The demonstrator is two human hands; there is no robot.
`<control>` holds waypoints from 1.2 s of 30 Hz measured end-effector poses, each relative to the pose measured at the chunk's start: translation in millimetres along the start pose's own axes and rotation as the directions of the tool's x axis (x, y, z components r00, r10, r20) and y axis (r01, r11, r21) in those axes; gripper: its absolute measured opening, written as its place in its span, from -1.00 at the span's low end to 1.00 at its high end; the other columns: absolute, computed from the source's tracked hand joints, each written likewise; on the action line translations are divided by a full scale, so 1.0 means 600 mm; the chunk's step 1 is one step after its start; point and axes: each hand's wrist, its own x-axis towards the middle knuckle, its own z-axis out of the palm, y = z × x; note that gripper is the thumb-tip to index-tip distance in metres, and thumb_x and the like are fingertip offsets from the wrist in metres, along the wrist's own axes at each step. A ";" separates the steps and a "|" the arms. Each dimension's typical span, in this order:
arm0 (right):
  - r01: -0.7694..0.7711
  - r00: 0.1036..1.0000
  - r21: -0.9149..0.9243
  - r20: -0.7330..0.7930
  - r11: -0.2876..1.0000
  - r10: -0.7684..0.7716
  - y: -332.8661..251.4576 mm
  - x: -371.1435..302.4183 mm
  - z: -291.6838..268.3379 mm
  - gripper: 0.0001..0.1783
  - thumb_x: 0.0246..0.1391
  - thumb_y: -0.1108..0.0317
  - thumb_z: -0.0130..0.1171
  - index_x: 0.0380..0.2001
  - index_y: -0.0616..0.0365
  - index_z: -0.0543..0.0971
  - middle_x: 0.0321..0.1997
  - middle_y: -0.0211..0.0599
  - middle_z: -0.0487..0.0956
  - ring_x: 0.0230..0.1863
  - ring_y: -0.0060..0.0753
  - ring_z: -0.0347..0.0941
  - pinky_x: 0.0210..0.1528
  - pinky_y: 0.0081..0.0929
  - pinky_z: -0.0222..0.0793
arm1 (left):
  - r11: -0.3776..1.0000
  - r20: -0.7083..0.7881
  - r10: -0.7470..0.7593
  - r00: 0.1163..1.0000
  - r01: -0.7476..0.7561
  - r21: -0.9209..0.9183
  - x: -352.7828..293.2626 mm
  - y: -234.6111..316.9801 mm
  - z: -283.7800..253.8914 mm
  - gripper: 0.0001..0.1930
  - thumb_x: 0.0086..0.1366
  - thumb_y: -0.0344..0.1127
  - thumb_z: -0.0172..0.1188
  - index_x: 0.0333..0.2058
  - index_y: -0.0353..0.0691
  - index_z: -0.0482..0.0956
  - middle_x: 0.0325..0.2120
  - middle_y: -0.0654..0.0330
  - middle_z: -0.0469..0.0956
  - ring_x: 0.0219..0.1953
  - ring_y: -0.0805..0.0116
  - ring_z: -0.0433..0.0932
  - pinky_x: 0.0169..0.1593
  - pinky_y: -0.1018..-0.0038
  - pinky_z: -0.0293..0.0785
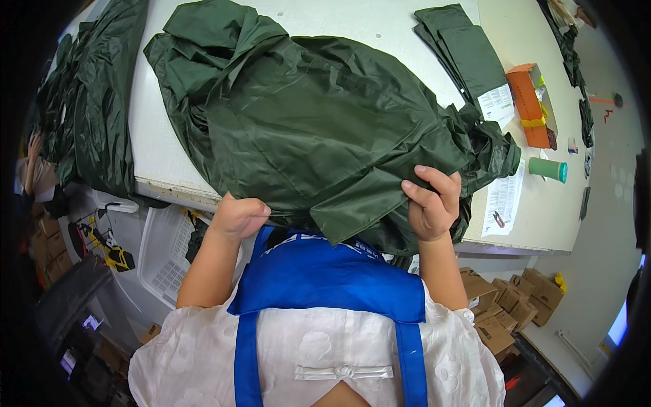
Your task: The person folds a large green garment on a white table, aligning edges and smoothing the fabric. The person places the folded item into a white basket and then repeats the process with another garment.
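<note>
A dark green raincoat-like garment [305,129] of shiny fabric lies spread and rumpled over the white table [376,17], its near edge hanging toward me. My left hand [242,216] is closed on that near edge, the thumb pressed against curled fingers. To the right, my right hand [434,203] grips the same garment with bent fingers and thumb, beside a loose rectangular flap [359,209] of the cloth. The fabric bunches up beyond my right hand. What lies under the folds is hidden.
Folded green garments [468,54], an orange box [531,108], a green cylinder [548,169] and a printed sheet [502,193] with small snips [498,218] lie at right. More green cloth [102,102] hangs left, above a white basket [159,254]. Cardboard boxes [539,295] stand lower right. Another person's arm [32,159] shows far left.
</note>
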 end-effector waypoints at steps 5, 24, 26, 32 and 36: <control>-0.047 0.999 0.018 0.021 0.999 0.047 -0.010 -0.014 0.004 -0.77 -0.40 0.66 0.27 -0.55 0.14 0.59 -0.23 -0.20 0.56 -0.41 -0.32 0.38 -0.40 -0.49 0.23 | 1.000 0.027 0.023 0.999 -0.023 0.007 -0.002 0.002 0.010 -0.31 -0.17 -0.73 -0.09 0.10 -0.42 0.30 0.05 0.00 0.41 0.13 0.09 0.37 0.19 0.22 0.26; -0.726 -0.197 0.671 0.009 -0.152 0.980 0.410 -0.188 -0.161 -0.39 -0.03 0.19 0.35 -0.04 0.44 0.43 -0.10 0.02 0.53 -0.18 -0.05 0.53 -0.17 -0.25 0.48 | -0.377 0.567 -0.067 0.821 -0.547 0.747 0.080 -0.048 0.082 -0.36 0.04 -0.28 0.23 0.17 0.09 0.34 0.24 0.07 0.15 0.28 -0.04 0.05 0.29 0.13 0.02; -0.724 -0.288 0.638 0.065 -0.261 0.956 0.506 -0.286 -0.195 -0.54 0.02 0.27 0.27 -0.11 0.43 0.48 -0.19 -0.06 0.58 -0.32 -0.10 0.56 -0.30 -0.19 0.51 | -0.447 0.476 -0.415 0.775 -0.630 0.635 0.120 -0.077 0.096 -0.40 0.12 -0.11 0.22 0.18 0.21 0.34 0.28 0.17 0.13 0.33 -0.08 -0.02 0.33 0.05 -0.12; -0.593 0.323 0.767 -0.053 0.246 0.945 0.370 -0.108 -0.177 -0.67 0.16 0.51 -0.11 0.01 0.19 0.39 -0.06 -0.22 0.53 -0.14 -0.31 0.51 -0.08 -0.43 0.47 | -0.694 -0.074 -0.473 0.878 -0.320 0.645 0.197 -0.093 0.087 -0.43 0.20 -0.04 0.15 0.21 0.18 0.31 0.29 0.26 0.13 0.30 -0.07 0.07 0.32 0.00 -0.09; -0.604 0.554 0.714 0.058 0.353 0.831 0.166 -0.006 -0.123 -0.63 0.05 0.53 0.04 -0.01 0.31 0.42 -0.05 -0.25 0.52 -0.04 -0.44 0.42 0.08 -0.45 0.31 | 0.193 0.299 -0.149 0.943 -0.269 0.944 0.214 -0.059 0.172 -0.36 0.15 -0.14 0.29 0.20 -0.06 0.30 0.13 0.16 0.37 0.18 0.18 0.31 0.14 0.25 0.32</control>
